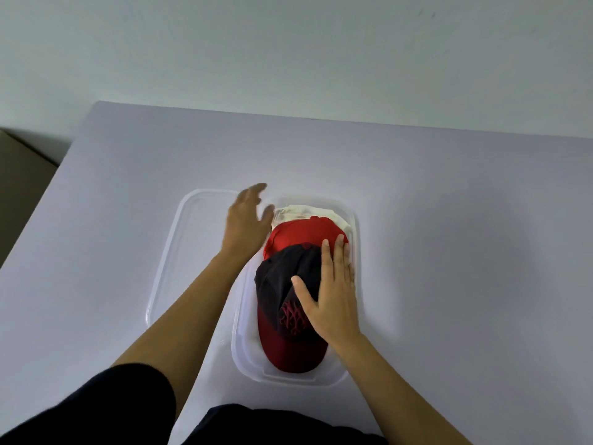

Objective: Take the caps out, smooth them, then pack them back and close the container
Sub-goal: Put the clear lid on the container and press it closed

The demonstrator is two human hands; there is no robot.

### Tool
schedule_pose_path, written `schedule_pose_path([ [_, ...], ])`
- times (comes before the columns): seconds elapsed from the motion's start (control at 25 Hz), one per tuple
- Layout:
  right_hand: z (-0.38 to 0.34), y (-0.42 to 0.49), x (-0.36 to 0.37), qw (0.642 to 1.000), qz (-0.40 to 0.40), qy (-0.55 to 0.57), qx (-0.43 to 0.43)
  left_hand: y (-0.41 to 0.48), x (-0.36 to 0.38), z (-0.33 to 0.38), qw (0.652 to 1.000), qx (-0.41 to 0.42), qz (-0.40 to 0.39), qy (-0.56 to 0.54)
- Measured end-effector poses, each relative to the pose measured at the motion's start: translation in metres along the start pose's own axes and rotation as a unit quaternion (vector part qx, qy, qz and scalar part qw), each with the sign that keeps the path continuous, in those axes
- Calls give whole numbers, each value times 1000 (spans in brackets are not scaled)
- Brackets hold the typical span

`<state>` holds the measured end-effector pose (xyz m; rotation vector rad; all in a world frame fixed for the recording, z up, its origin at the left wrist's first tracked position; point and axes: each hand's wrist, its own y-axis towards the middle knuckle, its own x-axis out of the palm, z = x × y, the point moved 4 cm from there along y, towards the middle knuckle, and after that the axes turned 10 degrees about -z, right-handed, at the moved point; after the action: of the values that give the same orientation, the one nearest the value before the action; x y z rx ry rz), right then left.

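Pale table (449,220), wide bare room right of and beyond the things; left edge runs diagonally at frame left, far edge meets the wall.

Clear container (356,252) near table centre, long axis running near-to-far. Clear lid (167,268) flat on table just left of it, touching or overlapping the container's left rim, can't tell which.

Three caps stacked inside the container. Dark cap (282,284) on top, nearest, dark-red brim pointing toward the person, red embroidered logo on front. Red cap (301,231) under it, farther back. Cream cap (308,213) at the far end, mostly covered. Caps' long axes match the container's.

Right hand (333,293) palm down, flat on the dark cap's right side, fingers straight and close together, thumb spread left across the crown, fingertips reaching the red cap.

Left hand (247,220) motion-blurred above the lid's far right part beside the container's far-left corner, fingers loosely apart, gripping nothing. Forearm bare, dark sleeve at the lower frame.
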<state>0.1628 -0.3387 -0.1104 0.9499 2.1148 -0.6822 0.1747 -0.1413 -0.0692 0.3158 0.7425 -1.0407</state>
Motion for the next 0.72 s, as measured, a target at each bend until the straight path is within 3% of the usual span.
schedule_pose_path([
  [0.04, 6, -10, -4, 1000, 11, 4, 4, -11, -15, -13, 998, -8, 65, -15],
  [0.12, 23, -29, -6, 997, 27, 51, 54, -33, -41, -61, 984, -109, 139, 17],
  [0.24, 35, -42, -1, 963, -22, 209, 168, -69, -55, -148, 918, -387, 46, 75],
  [0.32, 32, -40, -2, 956, -44, 212, 197, -85, -49, -172, 885, -458, -28, 82],
  [0.48, 27, -41, -9, 958, -46, 183, 215, -84, -55, -173, 913, -405, 1, 41],
  [0.64, 24, -45, -12, 960, -37, 178, 215, -89, -104, -150, 947, -274, 43, -160],
  [0.72, 23, -44, -12, 961, -31, 180, 207, -92, -137, -134, 958, -225, 56, -167],
])
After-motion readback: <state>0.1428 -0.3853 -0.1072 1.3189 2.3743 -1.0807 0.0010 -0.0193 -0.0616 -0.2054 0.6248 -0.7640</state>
